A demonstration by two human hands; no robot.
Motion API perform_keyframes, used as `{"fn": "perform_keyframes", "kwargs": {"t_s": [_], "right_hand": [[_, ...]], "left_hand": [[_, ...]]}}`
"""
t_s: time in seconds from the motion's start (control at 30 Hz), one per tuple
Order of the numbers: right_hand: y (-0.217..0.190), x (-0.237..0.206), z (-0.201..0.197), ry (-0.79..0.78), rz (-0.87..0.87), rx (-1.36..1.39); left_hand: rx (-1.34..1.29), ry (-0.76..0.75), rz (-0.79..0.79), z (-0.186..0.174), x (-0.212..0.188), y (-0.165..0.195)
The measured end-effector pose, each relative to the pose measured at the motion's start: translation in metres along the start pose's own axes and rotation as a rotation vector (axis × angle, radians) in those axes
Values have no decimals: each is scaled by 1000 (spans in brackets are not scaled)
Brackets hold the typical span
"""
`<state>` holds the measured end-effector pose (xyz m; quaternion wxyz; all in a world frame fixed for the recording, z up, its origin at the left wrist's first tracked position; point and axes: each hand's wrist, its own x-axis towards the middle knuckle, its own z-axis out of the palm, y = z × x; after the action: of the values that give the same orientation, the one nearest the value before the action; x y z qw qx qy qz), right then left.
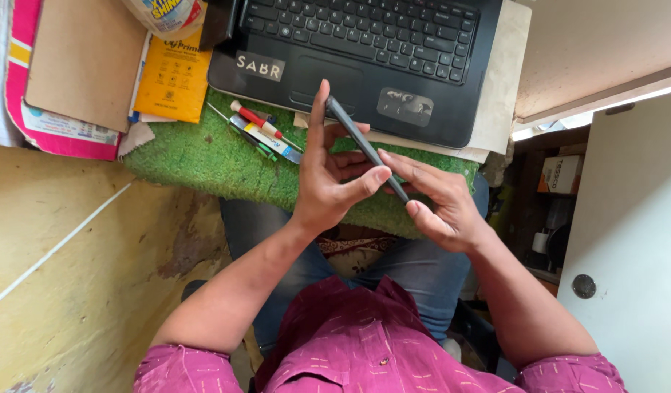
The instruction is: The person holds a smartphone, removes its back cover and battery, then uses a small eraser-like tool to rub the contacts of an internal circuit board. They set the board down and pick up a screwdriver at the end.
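Magenta shirt (364, 342) nearest; left hand (328, 182) and right hand (441, 200) both grasping thin dark phone (364, 145) edgewise over green mat (211, 156). Risk: slips sideways onto laptop (350, 51).

Bare green turf mat (204, 156) at 9 o'clock of left hand (328, 178): open passage there. Screwdrivers and small tools (262, 131) lying at 10 o'clock, just beside hand, narrowing that way. Black laptop (364, 51) blocking 12 o'clock, front edge close above fingertips. Thin dark slab (364, 145) held edge-on between both hands, closing gap toward right hand (441, 204). White cabinet door (626, 240) walling 3 o'clock. Yellow booklet (171, 76) and cardboard (80, 62) crowding 10–11 o'clock. Lap and knees at 6 o'clock.
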<state>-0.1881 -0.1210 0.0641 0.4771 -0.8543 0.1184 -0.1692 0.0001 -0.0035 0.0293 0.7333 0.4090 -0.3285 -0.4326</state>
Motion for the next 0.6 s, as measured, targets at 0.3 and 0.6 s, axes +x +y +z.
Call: {"fn": "perform_keyframes", "kwargs": {"t_s": [0.3,0.6], "right_hand": [[-5,-2,-6,-95,82,-219],[-6,-1,-9,-118,-98,-257]], "left_hand": [[98,30,34,2,4,3],[256,58,4,1,2,11]]}}
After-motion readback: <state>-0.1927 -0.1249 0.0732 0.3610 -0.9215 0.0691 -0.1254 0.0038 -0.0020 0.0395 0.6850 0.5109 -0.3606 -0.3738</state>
